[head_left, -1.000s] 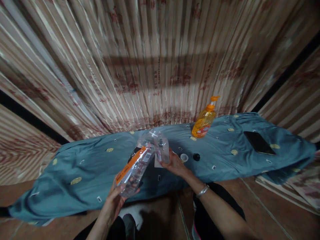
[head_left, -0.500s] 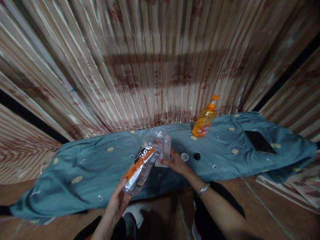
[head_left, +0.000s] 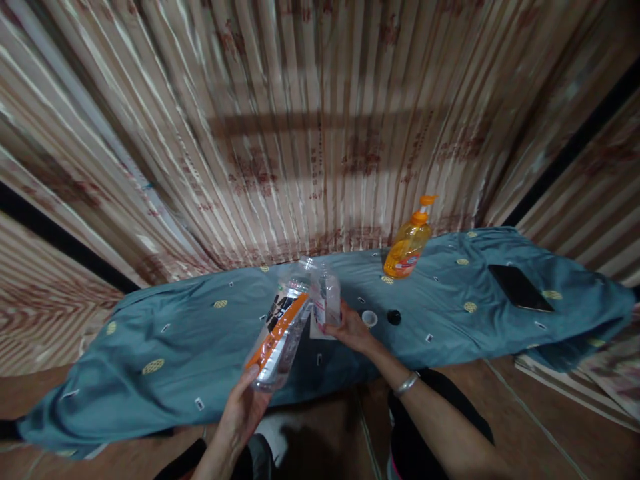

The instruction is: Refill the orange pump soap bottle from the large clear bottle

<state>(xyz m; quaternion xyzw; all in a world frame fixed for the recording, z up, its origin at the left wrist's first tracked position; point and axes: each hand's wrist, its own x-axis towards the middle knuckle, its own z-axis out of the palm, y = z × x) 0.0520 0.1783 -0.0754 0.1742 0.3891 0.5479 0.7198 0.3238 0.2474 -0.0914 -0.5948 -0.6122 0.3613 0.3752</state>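
My left hand (head_left: 249,400) is closed around the lower end of a large clear plastic bottle (head_left: 283,333) with an orange, silver and black label. This bottle leans, its neck pointing up and away from me. Just right of it, my right hand (head_left: 353,328) grips a smaller clear plastic bottle (head_left: 327,293), which stands nearly upright. The necks are close together; whether they touch I cannot tell. A small white piece (head_left: 320,329) lies under the smaller bottle. To the right of my right hand rest a white cap (head_left: 369,318) and a black cap (head_left: 394,317).
A pump bottle (head_left: 406,250) of orange liquid stands at the back of the blue-green cloth (head_left: 190,347) covering the bench. Farther right lies a dark flat tablet or phone (head_left: 520,288). A patterned curtain (head_left: 320,147) hangs directly behind.
The large bottle has tipped more upright, its neck moving left and away from in front of the smaller bottle. Both hands keep their hold.
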